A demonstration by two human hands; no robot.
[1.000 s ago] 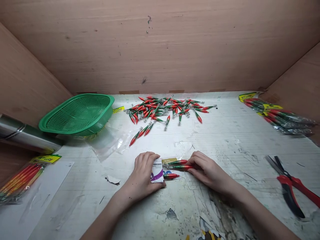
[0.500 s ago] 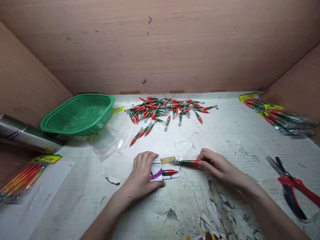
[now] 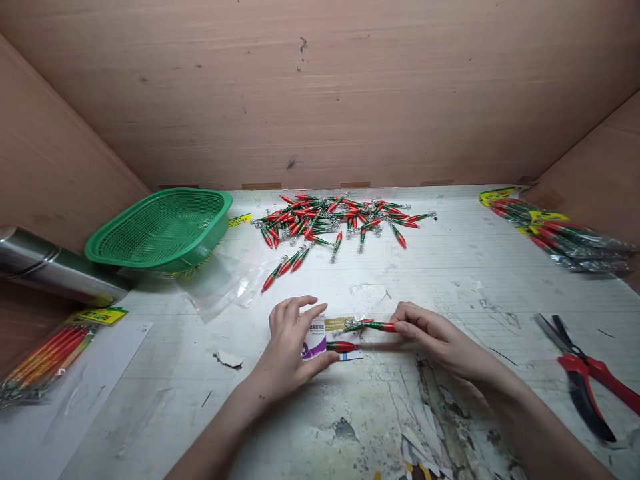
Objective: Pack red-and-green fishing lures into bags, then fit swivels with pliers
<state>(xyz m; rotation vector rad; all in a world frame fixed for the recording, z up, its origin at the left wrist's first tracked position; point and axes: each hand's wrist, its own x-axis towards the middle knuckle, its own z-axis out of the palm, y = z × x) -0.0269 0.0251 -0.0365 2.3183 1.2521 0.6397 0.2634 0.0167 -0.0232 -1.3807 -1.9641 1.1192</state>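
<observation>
My right hand (image 3: 425, 333) pinches a red and green squid jig (image 3: 377, 326) by its red end. Its hooked end points left, over a tan printed strip (image 3: 340, 323). My left hand (image 3: 295, 340) lies around a small white and purple printed box (image 3: 315, 339), thumb and index finger spread apart, the other fingers partly hidden behind. From the box's right side the red end of another squid jig (image 3: 343, 347) sticks out; its remainder is covered. Beyond both hands lies a loose pile of squid jigs (image 3: 320, 217), with several lying apart in front.
A green plastic basket (image 3: 160, 230) stands at back left beside a steel cylinder (image 3: 60, 267). Bagged lures (image 3: 50, 353) lie at the left, more packs (image 3: 555, 230) at back right. Red-handled snips (image 3: 580, 367) lie open at right. Clear bags (image 3: 220, 287) lie near the basket.
My left fingers have spread, with the thumb moving right along the box's near side. The jig in my right hand has tilted slightly, its hooked end shifting a little.
</observation>
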